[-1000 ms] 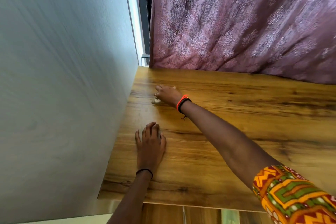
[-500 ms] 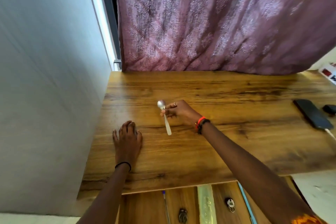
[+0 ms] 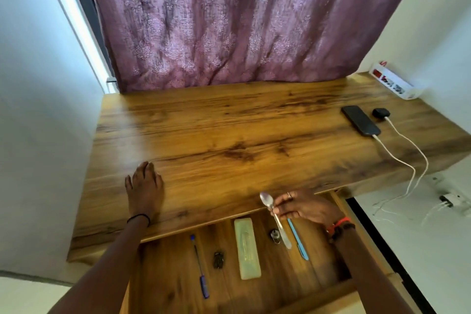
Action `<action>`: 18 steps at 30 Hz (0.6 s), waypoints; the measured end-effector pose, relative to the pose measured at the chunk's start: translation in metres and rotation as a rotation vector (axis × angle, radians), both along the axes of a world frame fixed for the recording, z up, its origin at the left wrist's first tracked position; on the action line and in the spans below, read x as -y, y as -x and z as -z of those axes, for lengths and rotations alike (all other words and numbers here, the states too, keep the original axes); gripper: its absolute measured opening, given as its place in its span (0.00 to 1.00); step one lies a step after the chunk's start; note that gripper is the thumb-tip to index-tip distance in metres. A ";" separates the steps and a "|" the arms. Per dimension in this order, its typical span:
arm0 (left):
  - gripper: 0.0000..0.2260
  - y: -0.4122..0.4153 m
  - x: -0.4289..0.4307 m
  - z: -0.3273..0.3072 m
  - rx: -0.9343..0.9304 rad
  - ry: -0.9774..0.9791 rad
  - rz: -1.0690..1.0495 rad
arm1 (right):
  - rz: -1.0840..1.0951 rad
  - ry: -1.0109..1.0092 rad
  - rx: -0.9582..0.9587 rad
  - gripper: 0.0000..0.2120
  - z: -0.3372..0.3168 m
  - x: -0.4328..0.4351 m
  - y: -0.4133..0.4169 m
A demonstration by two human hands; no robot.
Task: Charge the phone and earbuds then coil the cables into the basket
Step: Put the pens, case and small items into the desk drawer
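We take the phone (image 3: pixel 360 120) as our marker: it lies flat on the tabletop (image 3: pixel 229 135), and the dark earbuds case (image 3: pixel 380 112) sits just beside it on the wall side. A white cable (image 3: pixel 392 155) runs from each of them over the tabletop's front edge toward a plug (image 3: pixel 449 199) low on the wall, so we judge the charging step already set up, with both cables left slack and uncoiled. The power strip (image 3: pixel 392 83) rests behind the phone, near the curtain (image 3: pixel 229 20). No basket is in view. Well apart from the phone, our left hand (image 3: pixel 145 187) lies flat and open on the wood, fingers straight – bracing us, we think, as we lean in. Our right hand (image 3: pixel 305 208) is nearer the phone, though not close. It pinches a spoon (image 3: pixel 266 199) by the neck, bowl up, over the open drawer (image 3: pixel 178 262). Pens and a pale case lie in there, so the spoon looks meant for it – a tidying aside, with the coiling not yet begun
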State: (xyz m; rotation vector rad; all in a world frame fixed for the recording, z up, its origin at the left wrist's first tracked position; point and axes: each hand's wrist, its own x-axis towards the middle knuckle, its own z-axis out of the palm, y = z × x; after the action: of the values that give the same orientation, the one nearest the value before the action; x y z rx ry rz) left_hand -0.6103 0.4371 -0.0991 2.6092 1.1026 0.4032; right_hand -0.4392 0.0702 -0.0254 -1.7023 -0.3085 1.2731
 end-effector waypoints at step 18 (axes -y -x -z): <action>0.19 0.007 0.019 0.003 -0.010 0.010 0.029 | 0.511 0.474 0.256 0.10 0.109 0.081 -0.029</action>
State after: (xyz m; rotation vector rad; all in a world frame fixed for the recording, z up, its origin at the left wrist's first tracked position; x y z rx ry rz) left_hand -0.6170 0.4179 -0.1018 2.6184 1.0659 0.3781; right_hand -0.4107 -0.0108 -0.1342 -2.1690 0.2976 0.7816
